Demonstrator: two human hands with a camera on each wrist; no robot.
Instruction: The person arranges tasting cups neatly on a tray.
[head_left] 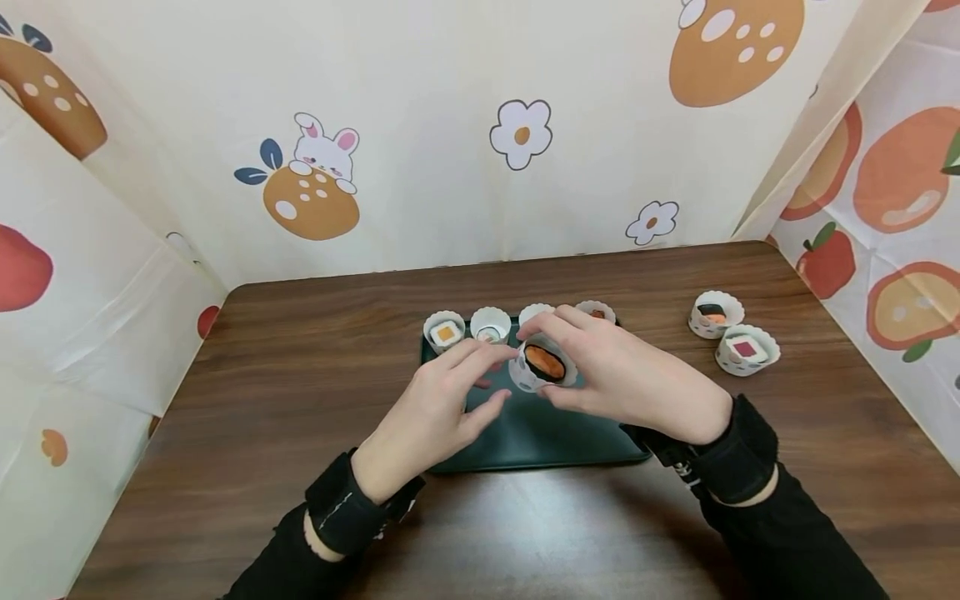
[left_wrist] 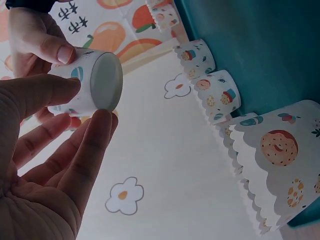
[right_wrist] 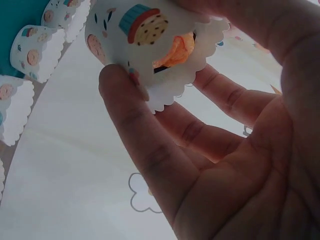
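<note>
My right hand (head_left: 622, 367) holds a white paper cup (head_left: 525, 377) with a scalloped rim above the dark green tray (head_left: 540, 442). Inside the cup lies a piece of sushi (head_left: 544, 363), orange on top with a black band. On the cup's left side is my left hand (head_left: 438, 400), its fingers spread and loosely bent. In the left wrist view, its thumb and a fingertip overlap the held cup (left_wrist: 82, 90); whether they touch it I cannot tell. The right wrist view shows the cup's printed cupcake pattern (right_wrist: 145, 25) close to the right fingers.
Along the tray's back edge stand several similar cups, one with yellow-centred sushi (head_left: 446, 333). Close to the left hand is another cup (left_wrist: 280, 150). On the brown table (head_left: 322, 350), two more cups (head_left: 716, 315) stand at the right. Printed cloth (head_left: 420, 192) hangs behind.
</note>
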